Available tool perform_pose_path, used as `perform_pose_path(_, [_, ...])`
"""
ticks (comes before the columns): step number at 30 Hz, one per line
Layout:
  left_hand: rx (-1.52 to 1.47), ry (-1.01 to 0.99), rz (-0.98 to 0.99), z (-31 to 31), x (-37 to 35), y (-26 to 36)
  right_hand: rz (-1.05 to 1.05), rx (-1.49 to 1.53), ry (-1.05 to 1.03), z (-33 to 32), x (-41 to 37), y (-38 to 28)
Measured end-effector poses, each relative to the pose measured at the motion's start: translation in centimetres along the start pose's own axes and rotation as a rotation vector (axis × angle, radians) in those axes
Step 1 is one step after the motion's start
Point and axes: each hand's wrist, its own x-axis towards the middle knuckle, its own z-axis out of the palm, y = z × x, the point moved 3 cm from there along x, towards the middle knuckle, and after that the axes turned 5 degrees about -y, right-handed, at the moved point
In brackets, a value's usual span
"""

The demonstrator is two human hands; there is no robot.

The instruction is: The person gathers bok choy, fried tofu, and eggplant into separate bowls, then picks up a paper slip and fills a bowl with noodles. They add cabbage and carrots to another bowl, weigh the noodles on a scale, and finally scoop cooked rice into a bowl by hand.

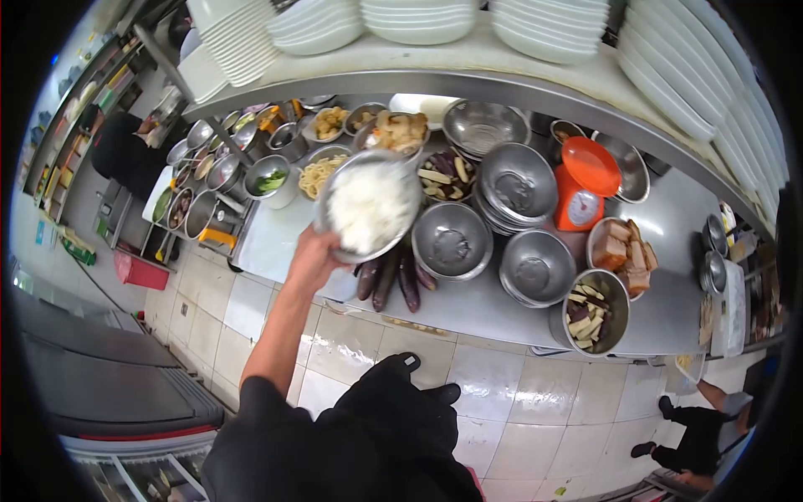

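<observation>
My left hand (316,256) is closed on the rim of a metal bowl (411,219) filled with white rice (368,207). The bowl is tilted a little and held above the near side of the steel counter. Behind it are a bowl of noodles (321,174) and a bowl of pale fried pieces (397,132). Whole eggplants (407,280) lie just right of and below the rice bowl, beside an empty metal bowl (452,240). Cut eggplant (446,176) fills another bowl behind. My right hand is not visible.
An orange scale (579,205), stacked metal bowls (515,184), a bowl of meat chunks (623,251) and a pot of eggplant strips (588,316) stand to the right. A shelf (468,75) with white dishes hangs over the counter. One person (703,431) is lower right, another (125,155) upper left.
</observation>
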Motion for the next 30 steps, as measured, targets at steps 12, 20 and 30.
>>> perform_pose_path(12, [-0.287,0.27,-0.118,-26.8,1.7,-11.6,0.141,0.031,0.094,-4.1,-8.7,9.9])
perform_pose_path(20, [0.204,-0.477,-0.524,-3.4,-6.0,-14.4,0.434,-0.238,-0.039,3.5,-22.4,22.4])
perform_pose_path(30, [0.949,-1.795,-0.703,16.0,-15.1,-23.6,0.886,0.503,0.416,2.8,-26.0,15.6])
